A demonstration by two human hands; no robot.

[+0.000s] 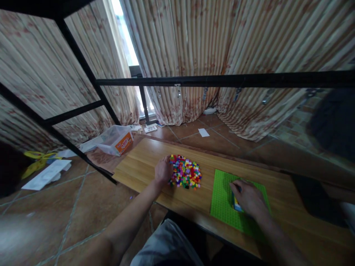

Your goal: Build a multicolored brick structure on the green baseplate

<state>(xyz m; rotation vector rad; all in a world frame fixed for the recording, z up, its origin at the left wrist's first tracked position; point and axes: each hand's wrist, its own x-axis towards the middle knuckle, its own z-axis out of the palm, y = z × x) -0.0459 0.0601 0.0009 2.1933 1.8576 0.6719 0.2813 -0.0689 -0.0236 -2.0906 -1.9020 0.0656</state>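
A heap of small toy bricks (187,171) in many colours lies on the wooden table (138,159). At its left edge is my left hand (163,170), fingers curled in against the bricks; whatever they hold is hidden. Further right, a green studded baseplate (222,199) lies flat on the table. Over it, my right hand (248,197) is closed, with thumb and fingertips drawn together; anything between them is too small to make out. Partly under this hand, a small blue, yellow and white brick build (237,205) sits on the baseplate.
A clear plastic box (115,139) with an orange label stands on the floor beyond the table's left end. A dark flat object (316,199) lies at the table's right. Black metal frame bars (194,80) cross in front of the curtains. Papers lie on the tiled floor.
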